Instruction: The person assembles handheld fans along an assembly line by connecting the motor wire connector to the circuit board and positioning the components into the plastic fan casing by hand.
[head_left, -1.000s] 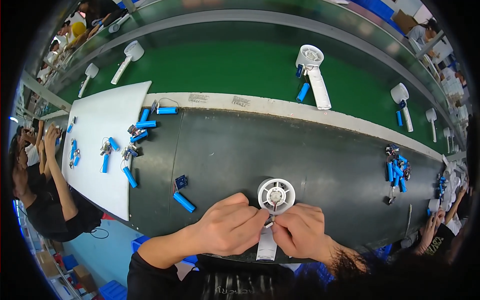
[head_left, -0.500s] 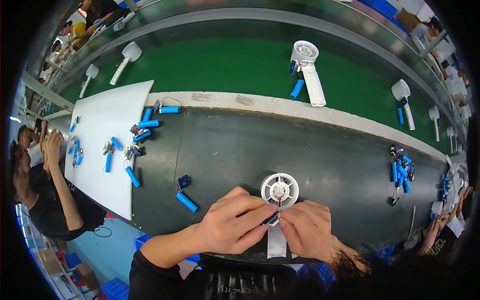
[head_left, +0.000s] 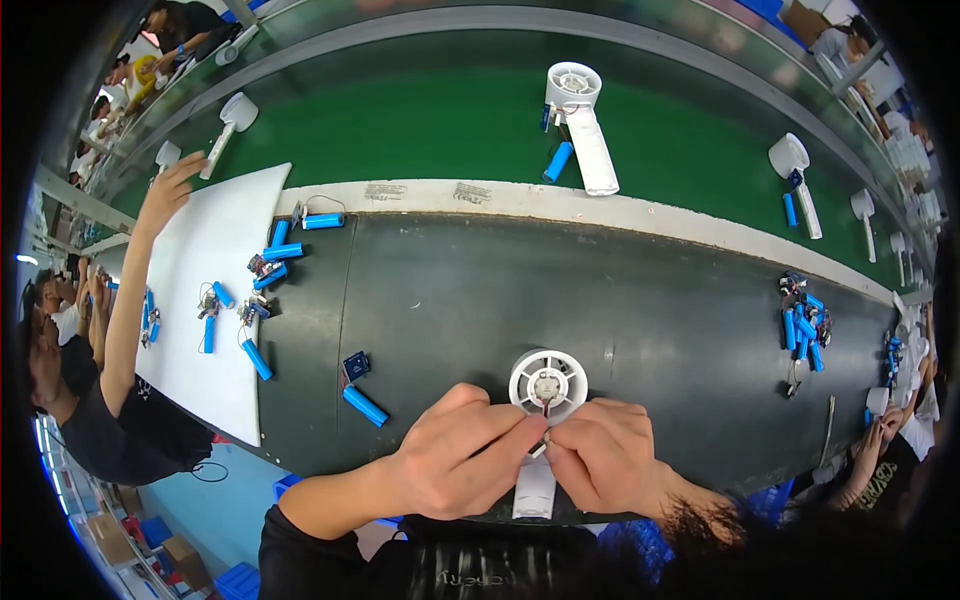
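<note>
- Dark workbench [head_left: 470,300]: bare surface spreads toward twelve from our white handheld-fan shell [head_left: 547,388]; the near edge runs close at six, so we should keep the handle [head_left: 535,490] from sliding over it.
- The shell sits between our hands, round head at twelve, handle toward six.
- Our left hand [head_left: 460,460] and right hand [head_left: 603,455] are pinched narrow on a small dark-and-white part [head_left: 538,448].
- Blue battery cell [head_left: 365,406]: at nine; we'd swing clear of it.
- Thin wires [head_left: 547,408]: we'd best leave them slack, steadying the part without tugging.
</note>
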